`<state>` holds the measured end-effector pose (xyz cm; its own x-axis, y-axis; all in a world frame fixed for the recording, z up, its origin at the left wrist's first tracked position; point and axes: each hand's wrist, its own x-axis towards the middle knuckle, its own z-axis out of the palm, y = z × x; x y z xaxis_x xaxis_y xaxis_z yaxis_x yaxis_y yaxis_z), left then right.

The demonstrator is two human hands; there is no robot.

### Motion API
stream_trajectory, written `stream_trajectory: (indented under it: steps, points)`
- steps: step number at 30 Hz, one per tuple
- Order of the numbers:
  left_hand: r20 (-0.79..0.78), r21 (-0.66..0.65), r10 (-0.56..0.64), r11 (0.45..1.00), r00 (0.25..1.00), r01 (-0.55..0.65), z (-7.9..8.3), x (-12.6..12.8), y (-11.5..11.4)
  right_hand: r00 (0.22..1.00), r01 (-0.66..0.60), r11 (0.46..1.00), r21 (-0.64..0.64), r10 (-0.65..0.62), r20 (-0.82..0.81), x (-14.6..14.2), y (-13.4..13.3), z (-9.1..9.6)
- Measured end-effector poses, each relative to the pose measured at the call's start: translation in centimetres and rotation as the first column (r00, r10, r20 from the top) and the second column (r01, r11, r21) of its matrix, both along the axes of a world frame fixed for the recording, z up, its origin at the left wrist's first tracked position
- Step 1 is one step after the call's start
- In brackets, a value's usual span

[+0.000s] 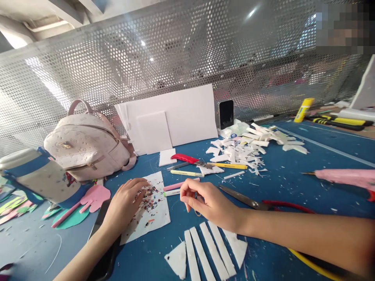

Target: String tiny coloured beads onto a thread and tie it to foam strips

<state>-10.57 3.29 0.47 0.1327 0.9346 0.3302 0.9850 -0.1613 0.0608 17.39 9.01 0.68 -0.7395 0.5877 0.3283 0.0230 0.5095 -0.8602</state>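
Observation:
My left hand (124, 203) rests on a white sheet (152, 218) sprinkled with tiny coloured bits, its fingers bent down onto the bits. My right hand (209, 205) hovers just right of the sheet with thumb and fingers pinched together; what they pinch is too small to name. Below the right hand lie several white foam strips (209, 253) and two white triangles. A pink marker (178, 184) and a white one lie between the two hands. Red-handled scissors (252, 201) lie just beyond my right wrist.
A pale pink backpack (88, 144) and a blue-banded cup (41, 177) stand at left, above coloured foam cutouts (93, 197). White boards (175, 117) lean on the perforated metal wall. Foam scraps (243, 150), a red cutter (184, 158), a pink glue gun (348, 177), a phone (104, 249).

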Motion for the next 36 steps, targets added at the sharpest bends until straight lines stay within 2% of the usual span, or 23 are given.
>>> stream_trajectory:
  steps: [15, 28, 36]
  points:
    - [0.087, -0.034, 0.004, 0.999, 0.996, -0.001, -0.2, -0.4, 1.7, 0.999, 0.004, 0.999, 0.033, -0.005, 0.031, -0.1, -0.2, 0.1]
    - [0.205, -0.030, -0.004, 0.999, 0.979, 0.011, -0.1, -0.2, 1.7, 1.000, 0.008, 0.999, 0.050, -0.009, 0.027, 0.0, -0.1, 0.0]
    - [0.358, 0.061, 0.088, 0.991, 0.930, -0.118, 0.5, 0.5, 0.9, 0.999, 0.013, 0.998, 0.055, -0.015, 0.040, 0.0, -0.1, 0.0]
